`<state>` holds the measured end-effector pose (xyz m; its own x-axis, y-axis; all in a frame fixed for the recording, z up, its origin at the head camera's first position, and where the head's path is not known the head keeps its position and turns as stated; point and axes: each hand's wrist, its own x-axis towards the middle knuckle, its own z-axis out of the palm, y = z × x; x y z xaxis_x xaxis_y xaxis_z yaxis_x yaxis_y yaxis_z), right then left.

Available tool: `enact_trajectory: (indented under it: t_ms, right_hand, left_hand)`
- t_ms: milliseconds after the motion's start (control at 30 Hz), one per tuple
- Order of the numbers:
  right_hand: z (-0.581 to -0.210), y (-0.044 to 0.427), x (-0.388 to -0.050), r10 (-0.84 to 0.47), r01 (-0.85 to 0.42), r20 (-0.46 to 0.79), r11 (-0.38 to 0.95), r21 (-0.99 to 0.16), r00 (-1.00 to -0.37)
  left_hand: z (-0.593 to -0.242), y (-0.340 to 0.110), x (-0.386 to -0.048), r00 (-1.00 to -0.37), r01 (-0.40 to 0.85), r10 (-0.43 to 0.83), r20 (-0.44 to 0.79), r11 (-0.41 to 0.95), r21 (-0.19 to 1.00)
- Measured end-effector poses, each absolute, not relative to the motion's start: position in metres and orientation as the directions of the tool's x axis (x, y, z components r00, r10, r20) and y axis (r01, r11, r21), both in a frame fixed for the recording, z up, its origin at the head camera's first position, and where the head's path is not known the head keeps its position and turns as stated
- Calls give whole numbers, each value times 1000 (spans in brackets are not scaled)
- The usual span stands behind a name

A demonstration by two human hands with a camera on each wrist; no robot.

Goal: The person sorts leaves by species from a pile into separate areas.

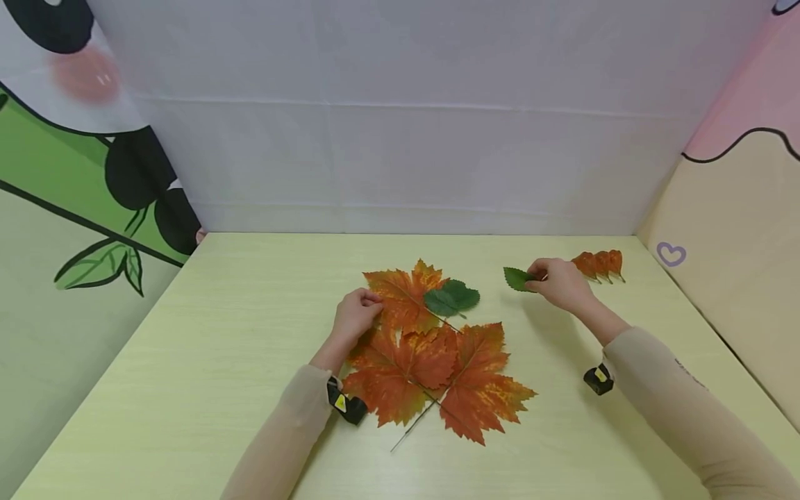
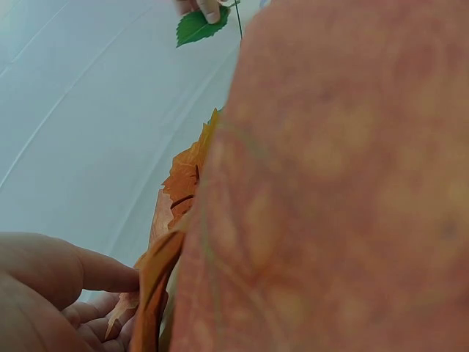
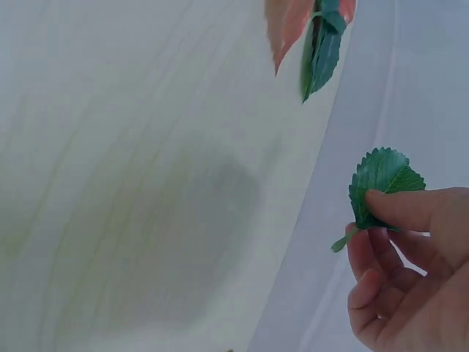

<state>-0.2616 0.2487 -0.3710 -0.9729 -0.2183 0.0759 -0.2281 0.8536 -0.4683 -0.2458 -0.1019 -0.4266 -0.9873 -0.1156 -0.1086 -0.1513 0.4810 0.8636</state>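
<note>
Broad orange maple leaves (image 1: 431,354) overlap just right of the left hand (image 1: 356,317), which pinches one by its edge. The right hand (image 1: 559,284) pinches a small green serrated leaf (image 1: 516,278), long axis sideways, free end leftward.

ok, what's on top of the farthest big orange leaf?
Greenery overlaps that orange leaf on its right; the left hand touches its left edge. Whatever the greenery covers is hidden.

the place seems a staged indoor corner; its exact kind i cannot tell. a light worktop (image 1: 219,333) meets a creased pale backdrop (image 1: 406,153), with a cartoon panel (image 1: 56,163) at left and a pink-and-cream panel (image 1: 731,201) at right.
</note>
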Motion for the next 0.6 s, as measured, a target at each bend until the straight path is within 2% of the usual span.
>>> enact_trajectory:
  t_ms: [600]
  right_hand:
    - [-389, 339, -255, -89, -78, -7, 899, -430, -996]
  left_hand:
    - [-428, -102, -246, -987, -149, -122, -102, 485, 862]
